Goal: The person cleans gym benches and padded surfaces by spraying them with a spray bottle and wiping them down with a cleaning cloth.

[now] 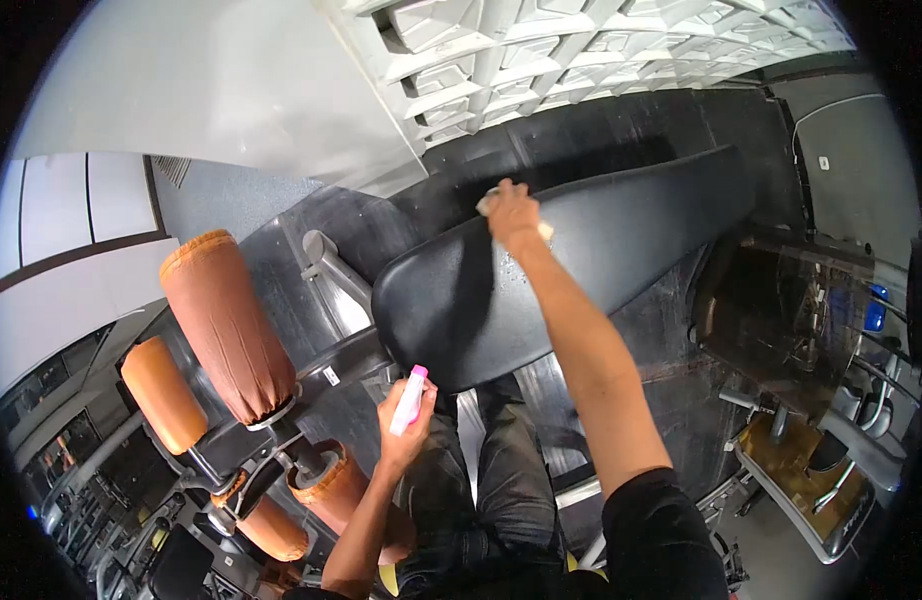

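A long black padded bench (601, 240) runs across the middle of the head view. My right hand (514, 215) is pressed down at its far edge, closed around a pale cloth (546, 231) that pokes out on both sides of the fingers. Small wet drops (513, 272) dot the black surface just below that hand. Near the bench's rounded close end, my left hand (406, 425) grips a small pink-and-white bottle (409, 400), its pink top pointing up toward the bench.
Orange-brown padded rollers (226, 325) on a metal frame stand to the left. A white panel with raised shapes (541, 60) lies beyond the bench. On the right are a dark machine seat (771, 320) and a brown footplate (796, 475). The floor is dark and scuffed.
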The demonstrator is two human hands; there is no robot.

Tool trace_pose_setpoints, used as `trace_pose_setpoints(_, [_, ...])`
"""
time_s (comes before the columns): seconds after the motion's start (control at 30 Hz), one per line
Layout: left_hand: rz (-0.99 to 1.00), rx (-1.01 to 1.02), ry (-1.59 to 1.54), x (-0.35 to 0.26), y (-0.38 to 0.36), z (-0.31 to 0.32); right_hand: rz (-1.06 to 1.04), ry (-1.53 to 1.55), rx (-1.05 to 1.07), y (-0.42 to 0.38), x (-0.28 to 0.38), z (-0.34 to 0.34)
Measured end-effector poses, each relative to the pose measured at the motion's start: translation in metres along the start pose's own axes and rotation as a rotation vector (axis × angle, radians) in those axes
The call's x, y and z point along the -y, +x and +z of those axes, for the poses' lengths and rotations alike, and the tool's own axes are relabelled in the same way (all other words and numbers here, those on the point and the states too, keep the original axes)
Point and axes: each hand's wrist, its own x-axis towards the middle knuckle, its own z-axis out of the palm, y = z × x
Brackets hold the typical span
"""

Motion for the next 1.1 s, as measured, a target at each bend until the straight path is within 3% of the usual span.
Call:
trace_pose_setpoints(0.1, [0.008, -0.004, -0.009, -0.005, 0.003, 0.011, -0.246, 0.231, 0.051, -0.025, 0.017, -0.007])
trace_pose_setpoints(0.2, [-0.049, 0.014, -0.101, -0.019, 0.008, 0.026, -0.472, 0.44, 0.009, -0.044, -0.008, -0.018])
trace_pose_setpoints(0.27, [0.013, 0.023, -0.074, -0.016, 0.01, 0.036, -0.325, 0.314, -0.126, -0.037, -0.042, -0.001])
trace_pose_setpoints(0.3, [0.076, 0.027, -0.047, -0.014, 0.011, 0.039, -0.108, 0.12, -0.164, -0.033, -0.051, -0.003])
trace_pose_setpoints(0.33, [0.079, 0.026, -0.046, -0.012, 0.012, 0.042, 0.13, 0.247, -0.159, -0.036, -0.062, -0.005])
trace_pose_setpoints(0.4, [0.112, 0.034, -0.06, -0.011, 0.012, 0.047, 0.16, 0.364, -0.152, -0.054, -0.053, -0.003])
trace_pose_setpoints(0.47, [0.084, 0.049, -0.079, -0.012, 0.012, 0.051, -0.138, 0.359, -0.194, -0.083, -0.031, 0.019])
trace_pose_setpoints(0.53, [0.058, 0.063, -0.094, -0.014, 0.012, 0.054, -0.552, 0.419, 0.014, -0.104, -0.024, 0.019])
trace_pose_setpoints(0.57, [0.03, 0.075, -0.115, -0.014, 0.011, 0.055, -0.553, 0.347, 0.014, -0.106, -0.028, 0.018])
trace_pose_setpoints(0.6, [0.003, 0.086, -0.133, -0.015, 0.01, 0.055, -0.552, 0.349, 0.011, -0.106, -0.035, 0.017])
trace_pose_setpoints(0.67, [0.052, 0.081, -0.092, -0.019, 0.01, 0.055, -0.12, 0.336, -0.092, -0.099, -0.047, 0.013])
trace_pose_setpoints(0.7, [0.102, 0.077, -0.057, -0.02, 0.009, 0.055, -0.12, 0.34, -0.09, -0.097, -0.046, 0.011])
trace_pose_setpoints(0.77, [0.056, 0.065, -0.068, -0.017, 0.007, 0.054, 0.336, 0.461, -0.269, -0.091, -0.043, 0.002])
trace_pose_setpoints(0.8, [0.01, 0.057, -0.08, -0.017, 0.005, 0.052, 0.335, 0.462, -0.27, -0.091, -0.032, 0.014])
trace_pose_setpoints(0.87, [-0.003, 0.057, -0.071, -0.018, 0.004, 0.05, 0.104, 0.514, -0.351, -0.096, -0.003, 0.051])
trace_pose_setpoints(0.93, [-0.015, 0.068, -0.064, -0.021, 0.002, 0.051, -0.272, 0.514, -0.138, -0.124, 0.009, 0.026])
trace_pose_setpoints(0.97, [-0.023, 0.07, -0.097, -0.024, 0.002, 0.052, -0.27, 0.509, -0.143, -0.122, -0.002, 0.025])
trace_pose_setpoints(1.03, [-0.032, 0.069, -0.125, -0.023, 0.0, 0.053, -0.461, 0.329, -0.11, -0.113, -0.036, 0.029])
trace_pose_setpoints(1.1, [0.062, 0.08, -0.045, -0.02, 0.0, 0.052, -0.02, 0.315, 0.006, -0.104, -0.058, 0.01])
